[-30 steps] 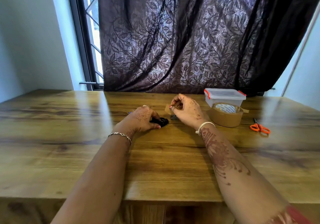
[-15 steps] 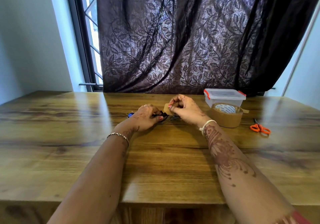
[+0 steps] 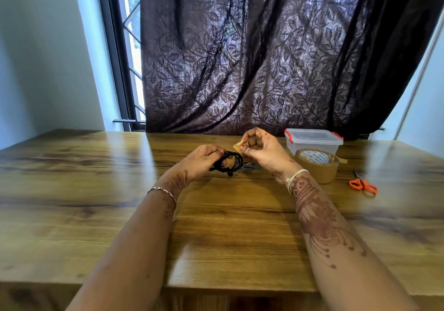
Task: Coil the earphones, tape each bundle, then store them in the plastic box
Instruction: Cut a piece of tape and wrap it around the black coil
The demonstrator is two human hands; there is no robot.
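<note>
Surface (image 3: 216, 238) in front. Left hand (image 3: 201, 160) grips the black earphone coil (image 3: 229, 164), fingers curled round it, lifted off the surface. Right hand (image 3: 265, 154) pinches a tape piece (image 3: 237, 146) just beside the coil. Step looks like taping the bundle: squeeze loops tight, lay tape across the bunched part, wrap till it sticks to itself. Greyish cable bundle (image 3: 249, 166) lies below the hands. Right: scissors (image 3: 362, 185), tape roll (image 3: 317, 166), plastic box (image 3: 312, 140) behind, lid on

Your only camera rides on your head, wide-angle, facing forward and down across the surface (image 3: 91, 226) toward the curtain (image 3: 264, 58) behind it. It sits close: your left hand (image 3: 204, 160) and right hand (image 3: 265, 153) land mid-frame.
</note>
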